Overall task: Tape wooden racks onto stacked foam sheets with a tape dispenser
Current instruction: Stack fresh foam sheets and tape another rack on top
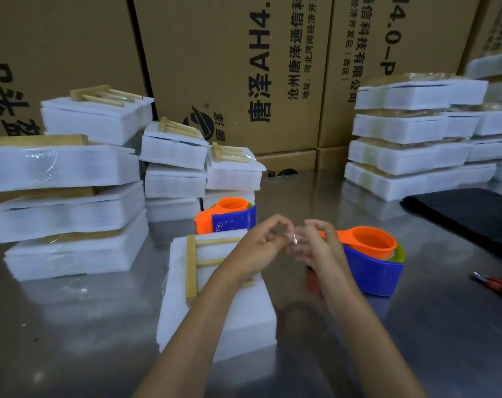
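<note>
We see two bare hands meeting just above a steel table [71,326]. The left hand [255,248] and right hand [315,248] both have their fingers curled, fingertips almost touching, and between them glints a small scrap of clear tape [294,238]. We judge both are pinching it, though the scrap is too small to be sure who holds what.

Under the left wrist lies the work: a stack of white foam sheets [215,311] with a wooden rack [198,262] resting on top, apparently not yet taped down. A blue and orange tape dispenser [370,259] sits on the table just behind the right hand; a second dispenser [226,216] stands behind the foam.

What could go wrong: the loose tape could fold and stick to itself or to the fingers, since it hangs free between two hands. The left forearm crosses the rack, so a careless move could nudge the rack askew before tape holds it. The foam should dent easily under a hard press.

Room to move: finished bundles [69,196] crowd the left and more bundles [410,145] rise far right, with cardboard cartons [229,67] walling the back. A dark cloth [468,214] and a red-handled tool [499,284] lie to the right. The bare steel nearest us seems the freest space.
</note>
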`<state>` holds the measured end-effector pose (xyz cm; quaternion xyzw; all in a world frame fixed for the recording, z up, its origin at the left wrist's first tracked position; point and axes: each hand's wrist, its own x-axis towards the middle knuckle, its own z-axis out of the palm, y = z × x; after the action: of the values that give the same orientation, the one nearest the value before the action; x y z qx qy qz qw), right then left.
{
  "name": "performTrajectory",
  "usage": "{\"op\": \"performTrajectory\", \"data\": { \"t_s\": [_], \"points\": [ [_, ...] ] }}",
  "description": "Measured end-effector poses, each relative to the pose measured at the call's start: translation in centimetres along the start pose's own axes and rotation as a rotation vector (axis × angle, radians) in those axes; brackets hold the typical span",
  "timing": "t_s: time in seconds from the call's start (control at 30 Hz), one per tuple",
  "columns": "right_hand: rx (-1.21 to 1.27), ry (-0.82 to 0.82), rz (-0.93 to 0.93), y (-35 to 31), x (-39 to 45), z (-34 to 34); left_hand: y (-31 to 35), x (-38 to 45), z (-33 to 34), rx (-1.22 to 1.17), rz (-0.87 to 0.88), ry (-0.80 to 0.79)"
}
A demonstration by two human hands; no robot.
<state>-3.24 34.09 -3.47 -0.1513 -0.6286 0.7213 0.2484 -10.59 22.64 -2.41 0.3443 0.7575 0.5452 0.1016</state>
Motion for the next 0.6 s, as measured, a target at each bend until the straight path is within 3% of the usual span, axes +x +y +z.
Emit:
{"op": "performTrajectory", "data": {
  "t_s": [0.1,0.27,0.47,0.6],
  "points": [
    [0.076,0.097,-0.029,1.8,-0.3,0.1,-0.1,-0.1,0.3,0.125,-0.022,0.021],
    [-0.234,0.141,-0.165,3.7,0.2,-0.2,-0.1,-0.2,1.2,0.463,0.009,0.189],
    [-0.531,0.072,-0.180,5.2,-0.2,0.3,1.7,-2.8,-2.7,0.261,0.196,0.664],
    [-0.672,0.018,-0.190,5.8,-0.4,0.6,-0.1,-7.0,-8.6,0.279,0.072,0.803]
  ]
}}
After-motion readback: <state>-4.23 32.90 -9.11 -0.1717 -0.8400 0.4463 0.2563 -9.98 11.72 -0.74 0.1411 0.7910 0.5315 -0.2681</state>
